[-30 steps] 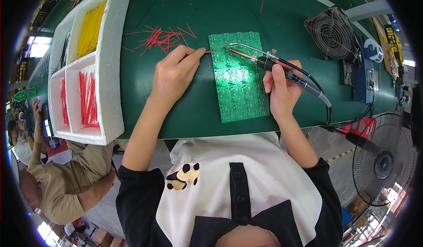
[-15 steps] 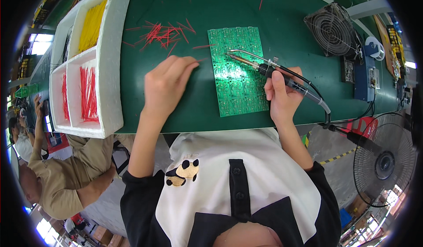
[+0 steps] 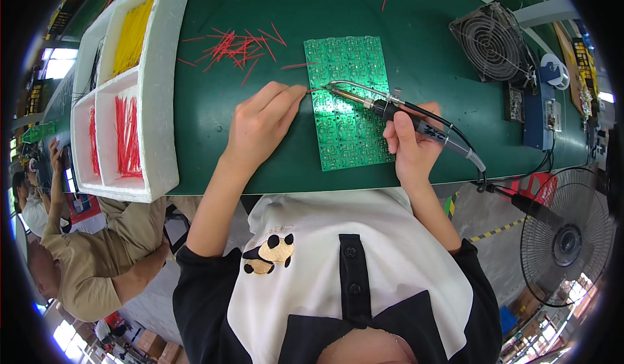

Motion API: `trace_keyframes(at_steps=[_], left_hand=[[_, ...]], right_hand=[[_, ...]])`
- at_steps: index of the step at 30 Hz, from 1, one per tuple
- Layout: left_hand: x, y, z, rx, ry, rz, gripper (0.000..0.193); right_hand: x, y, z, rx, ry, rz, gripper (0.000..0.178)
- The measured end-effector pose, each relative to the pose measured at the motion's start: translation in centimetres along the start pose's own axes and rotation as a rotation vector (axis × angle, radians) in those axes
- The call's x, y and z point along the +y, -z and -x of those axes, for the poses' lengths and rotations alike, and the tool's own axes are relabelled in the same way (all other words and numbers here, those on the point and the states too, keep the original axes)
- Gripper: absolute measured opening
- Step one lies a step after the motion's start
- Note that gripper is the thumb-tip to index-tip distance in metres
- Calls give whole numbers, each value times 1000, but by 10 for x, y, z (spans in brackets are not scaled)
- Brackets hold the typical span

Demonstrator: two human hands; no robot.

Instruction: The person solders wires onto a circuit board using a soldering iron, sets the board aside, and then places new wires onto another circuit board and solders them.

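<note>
A green circuit board panel [image 3: 351, 144] with rows of small repeated boards lies flat on the bench in front of me. My left hand [image 3: 263, 122] is closed in a pinch at its left edge, holding a short red wire [image 3: 314, 91] whose end reaches over the board. In my right hand [image 3: 416, 148] is a soldering iron [image 3: 385, 109] with a thin curved metal feed tube along it. The iron's tip is at the board close to the wire's end; whether they touch is too small to tell. Another red wire [image 3: 296, 65] sticks out from the board's left edge, farther up.
Loose red wires [image 3: 231, 49] are heaped beyond my left hand. A white foam box [image 3: 162, 104] with red and yellow wires in compartments stands at left. At right are a square fan [image 3: 491, 42], a blue device [image 3: 538, 120] and a round fan [image 3: 565, 244]. Another person [image 3: 97, 266] sits at left.
My left hand has moved right, bringing the red wire over the board's left edge. The iron's tip has shifted slightly left and down toward it.
</note>
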State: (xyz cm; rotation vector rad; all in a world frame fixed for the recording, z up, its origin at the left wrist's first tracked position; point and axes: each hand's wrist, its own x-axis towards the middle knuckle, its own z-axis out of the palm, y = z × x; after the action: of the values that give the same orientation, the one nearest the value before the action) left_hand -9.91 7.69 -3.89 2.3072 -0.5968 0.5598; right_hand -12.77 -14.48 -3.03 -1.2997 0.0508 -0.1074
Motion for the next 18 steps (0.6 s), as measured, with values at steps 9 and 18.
trace_keyframes(at_steps=[9,18], left_hand=[[1,1,0,-19,24,-20,17],[0,-1,2,-9,36,-26,17]], right_hand=[[1,0,0,-26,4,29,20],[1,0,0,-10,-5,12,20]])
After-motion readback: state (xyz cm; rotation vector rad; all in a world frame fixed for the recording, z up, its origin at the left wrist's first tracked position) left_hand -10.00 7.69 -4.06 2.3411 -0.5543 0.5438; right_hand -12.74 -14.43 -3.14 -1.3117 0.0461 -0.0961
